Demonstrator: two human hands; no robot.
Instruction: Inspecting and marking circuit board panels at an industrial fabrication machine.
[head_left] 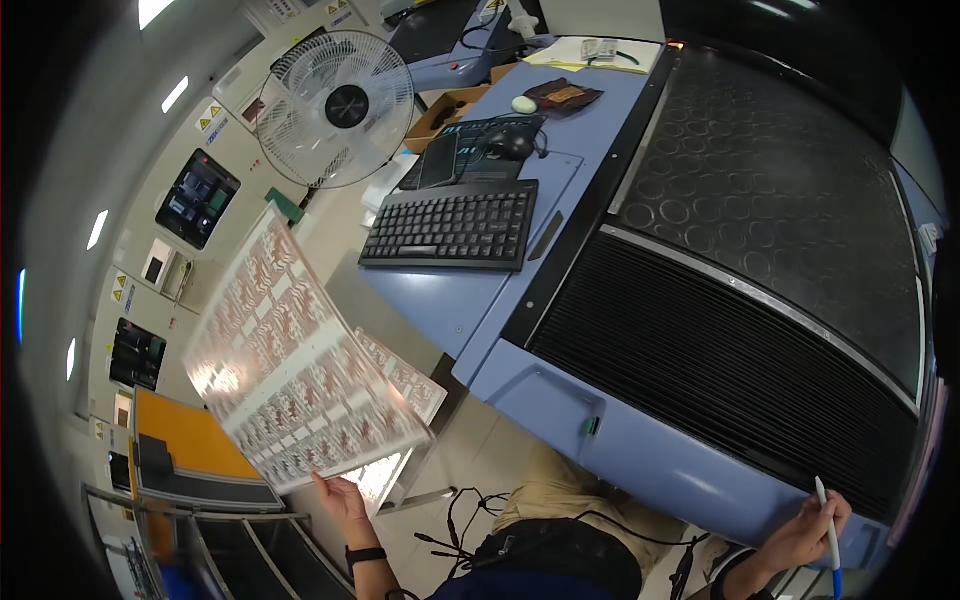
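A large thin circuit panel (pixel 290 350), patterned with rows of copper-coloured traces, stands tilted on the left. My left hand (pixel 343 500) grips its lower edge with closed fingers. Behind it, a second patterned panel (pixel 415 385) shows only partly, the rest hidden. At the lower right, my right hand (pixel 800 535) is closed round a slim white pen (pixel 833 545) with a blue end. That hand is beside the front edge of a blue machine (pixel 640 420), close to its black ribbed bed (pixel 720 360).
A black keyboard (pixel 450 225), a mouse (pixel 515 143) and a dark wrapper (pixel 563 95) lie on the blue side surface. A standing fan (pixel 347 107) is beyond the panel. Cables (pixel 465 535) hang near my waist. A dark rack (pixel 245 555) stands at the lower left.
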